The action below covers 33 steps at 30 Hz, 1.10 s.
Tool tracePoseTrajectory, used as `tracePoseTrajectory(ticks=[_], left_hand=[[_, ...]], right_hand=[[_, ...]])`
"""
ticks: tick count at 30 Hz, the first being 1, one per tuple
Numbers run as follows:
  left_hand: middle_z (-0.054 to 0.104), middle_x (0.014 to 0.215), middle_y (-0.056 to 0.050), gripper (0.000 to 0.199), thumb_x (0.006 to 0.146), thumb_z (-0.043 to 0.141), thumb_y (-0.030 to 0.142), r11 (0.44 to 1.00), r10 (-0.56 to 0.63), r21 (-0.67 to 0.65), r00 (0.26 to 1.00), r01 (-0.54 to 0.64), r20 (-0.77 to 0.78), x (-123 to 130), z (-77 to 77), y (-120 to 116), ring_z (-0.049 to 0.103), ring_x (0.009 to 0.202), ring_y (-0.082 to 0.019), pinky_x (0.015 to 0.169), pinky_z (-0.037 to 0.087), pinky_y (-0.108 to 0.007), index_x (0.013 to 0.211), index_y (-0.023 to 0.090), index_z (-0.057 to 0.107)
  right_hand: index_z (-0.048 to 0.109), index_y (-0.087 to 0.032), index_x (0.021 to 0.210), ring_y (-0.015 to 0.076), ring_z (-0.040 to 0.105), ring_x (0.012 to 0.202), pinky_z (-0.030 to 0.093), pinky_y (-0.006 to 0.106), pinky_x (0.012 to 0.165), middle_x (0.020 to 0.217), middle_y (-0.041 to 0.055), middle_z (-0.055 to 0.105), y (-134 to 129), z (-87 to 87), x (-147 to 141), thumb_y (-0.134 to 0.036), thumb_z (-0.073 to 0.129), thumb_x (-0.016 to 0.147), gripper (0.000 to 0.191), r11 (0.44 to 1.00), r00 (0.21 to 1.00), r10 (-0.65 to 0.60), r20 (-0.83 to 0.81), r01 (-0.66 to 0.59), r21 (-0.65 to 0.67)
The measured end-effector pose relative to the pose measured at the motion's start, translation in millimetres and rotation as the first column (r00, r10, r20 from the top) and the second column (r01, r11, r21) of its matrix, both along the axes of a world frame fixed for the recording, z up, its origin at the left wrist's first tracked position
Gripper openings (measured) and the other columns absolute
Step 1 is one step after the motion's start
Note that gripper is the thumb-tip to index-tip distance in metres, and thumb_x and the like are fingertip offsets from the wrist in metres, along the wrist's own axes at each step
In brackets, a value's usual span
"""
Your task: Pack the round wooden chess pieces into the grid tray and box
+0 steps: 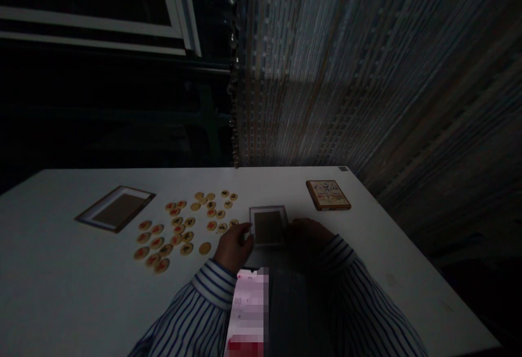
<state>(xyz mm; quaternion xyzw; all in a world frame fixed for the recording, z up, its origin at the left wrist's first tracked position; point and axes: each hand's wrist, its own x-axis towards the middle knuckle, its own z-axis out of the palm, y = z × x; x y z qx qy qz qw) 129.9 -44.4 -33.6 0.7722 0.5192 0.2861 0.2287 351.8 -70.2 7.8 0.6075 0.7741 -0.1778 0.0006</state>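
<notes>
A shallow open box (268, 227), with pale inner walls and a brown bottom, is on the white table in front of me. My left hand (235, 245) grips its left edge between thumb and fingers. On the opposite side my right hand (308, 233) is at the right edge, its fingers closed there in deep shadow. Left of the box lie many round wooden xiangqi pieces (179, 229), some with red characters, some with black and some blank side up. One blank piece (204, 248) lies close to my left hand.
A similar shallow tray (118, 208) lies at the table's left. A printed square box (328, 194) sits at the right. A lit phone screen (247, 313) shows between my forearms. Behind the white table (81, 297) hangs a string curtain (302, 74).
</notes>
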Motion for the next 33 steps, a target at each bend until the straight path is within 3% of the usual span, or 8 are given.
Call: tracePoseTrajectory(ticks=[10, 16, 25, 33], left_hand=[[0.063, 0.092, -0.006, 0.032, 0.070, 0.049, 0.021, 1.000, -0.009, -0.021, 1.000, 0.009, 0.011, 0.6, 0.0, 0.4, 0.059, 0.084, -0.017, 0.076, 0.046, -0.030, 0.101, 0.016, 0.058], [0.063, 0.091, -0.007, 0.032, 0.070, 0.049, 0.021, 1.000, -0.012, -0.020, 1.000, 0.012, -0.002, 1.0, 3.1, -0.5, 0.059, 0.084, -0.017, 0.076, 0.046, -0.030, 0.100, 0.015, 0.058], [0.064, 0.089, -0.007, 0.031, 0.069, 0.050, 0.021, 1.000, -0.002, -0.006, 1.000, 0.001, -0.010, 1.1, 3.1, -0.5, 0.059, 0.083, -0.018, 0.075, 0.046, -0.030, 0.098, 0.015, 0.059], [0.064, 0.091, -0.007, 0.033, 0.071, 0.049, 0.022, 1.000, -0.013, -0.019, 1.000, 0.013, -0.002, 0.8, 0.6, 0.0, 0.059, 0.084, -0.017, 0.076, 0.046, -0.030, 0.101, 0.014, 0.058]], right_hand=[[0.064, -0.030, 0.093, 0.0175, 0.059, 0.081, 0.041, 0.025, 0.068, 0.089, 0.0008, 0.066, -2.6, 1.7, 0.9, -0.032, 0.045, 0.074, 0.027, 1.000, 0.996, -0.010, -0.088, 0.011, 0.006], [0.065, -0.029, 0.093, 0.0181, 0.059, 0.083, 0.040, 0.027, 0.071, 0.090, 0.0019, 0.066, -0.4, 1.8, 1.5, -0.031, 0.045, 0.074, 0.027, 0.999, 0.998, -0.006, -0.067, 0.004, -0.034], [0.064, -0.030, 0.093, 0.0182, 0.059, 0.082, 0.040, 0.028, 0.070, 0.090, 0.0008, 0.065, -1.2, -0.4, 2.8, -0.031, 0.045, 0.074, 0.027, 1.000, 0.998, 0.020, -0.058, -0.019, 0.013], [0.056, -0.025, 0.108, 0.0172, 0.061, 0.076, 0.042, 0.025, 0.063, 0.085, 0.0036, 0.066, -4.8, 5.4, 4.6, -0.032, 0.046, 0.075, 0.035, 0.996, 0.986, -0.090, -0.142, 0.090, -0.008]])
